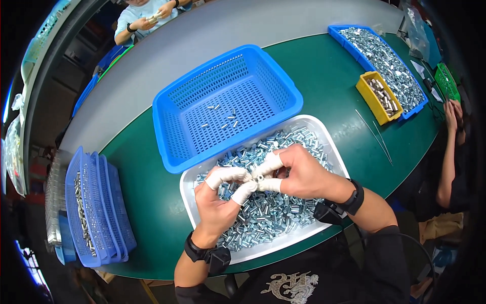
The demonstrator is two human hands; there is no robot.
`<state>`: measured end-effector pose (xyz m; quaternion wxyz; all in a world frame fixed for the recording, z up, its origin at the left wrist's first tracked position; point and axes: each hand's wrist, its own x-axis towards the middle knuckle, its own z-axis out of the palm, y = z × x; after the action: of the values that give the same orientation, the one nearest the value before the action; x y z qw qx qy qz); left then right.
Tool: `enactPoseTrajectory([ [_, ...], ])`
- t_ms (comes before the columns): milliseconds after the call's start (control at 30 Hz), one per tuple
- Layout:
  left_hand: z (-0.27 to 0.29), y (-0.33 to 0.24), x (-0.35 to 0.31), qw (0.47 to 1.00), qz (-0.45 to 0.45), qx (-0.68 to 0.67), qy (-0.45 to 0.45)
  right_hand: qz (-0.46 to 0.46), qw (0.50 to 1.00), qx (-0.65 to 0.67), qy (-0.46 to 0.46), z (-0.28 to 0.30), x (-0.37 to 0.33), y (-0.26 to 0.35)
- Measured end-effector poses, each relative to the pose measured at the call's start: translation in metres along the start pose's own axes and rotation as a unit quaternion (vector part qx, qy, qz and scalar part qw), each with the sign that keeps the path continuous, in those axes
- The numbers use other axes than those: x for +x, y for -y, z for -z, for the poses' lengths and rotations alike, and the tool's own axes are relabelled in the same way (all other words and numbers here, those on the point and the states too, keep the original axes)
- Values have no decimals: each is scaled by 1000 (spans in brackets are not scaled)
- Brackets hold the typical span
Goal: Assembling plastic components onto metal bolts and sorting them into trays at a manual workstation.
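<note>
My left hand (218, 198) and my right hand (304, 175) meet above a white tray (188, 202) full of small silvery metal sleeves (268, 213). White finger covers wrap the thumbs and fingers of both. Pinched between their fingertips is one small metal sleeve (260, 178), its round end facing up toward me. Most of this sleeve is hidden by the fingers. Just beyond the tray, touching or overlapping its far rim, stands a blue perforated basket (167, 121) with several loose sleeves on its bottom.
At the left stand nested blue baskets (114, 213) with metal parts. A yellow bin (365, 96) and a long blue tray (349, 45) of metal parts lie at the far right, near metal tweezers (377, 139). Co-workers' hands (154, 17) (453, 114) show across the table and at right.
</note>
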<state>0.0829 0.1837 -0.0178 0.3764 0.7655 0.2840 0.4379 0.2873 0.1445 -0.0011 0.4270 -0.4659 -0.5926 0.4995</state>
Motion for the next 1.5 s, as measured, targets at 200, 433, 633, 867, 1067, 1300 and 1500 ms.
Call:
enactPoseTrajectory([
  [200, 0, -6, 1, 968, 162, -184, -51, 35, 996, -51, 64, 7, -4, -3],
  [433, -1, 5, 1, 983, 154, 86, -46, 42, 979, 18, 197, 9, -5, 2],
  [633, -2, 8, 3, 980, 107, 167, -5, 29, 958, -7, 285, 11, -6, -2],
  [867, 0, 7, 6, 978, 129, 164, 6, 25, 962, -37, 271, 11, -6, -1],
  [1067, 1, 7, 5, 978, 130, 162, 6, 27, 966, -26, 256, 10, -7, -1],
  [1300, 1, 5, 4, 977, 141, 160, 8, 33, 961, -35, 271, 11, -7, -1],
  [1500, -3, 7, 6, 978, 135, 158, -6, 8, 959, -31, 281, 14, -7, 1],
])
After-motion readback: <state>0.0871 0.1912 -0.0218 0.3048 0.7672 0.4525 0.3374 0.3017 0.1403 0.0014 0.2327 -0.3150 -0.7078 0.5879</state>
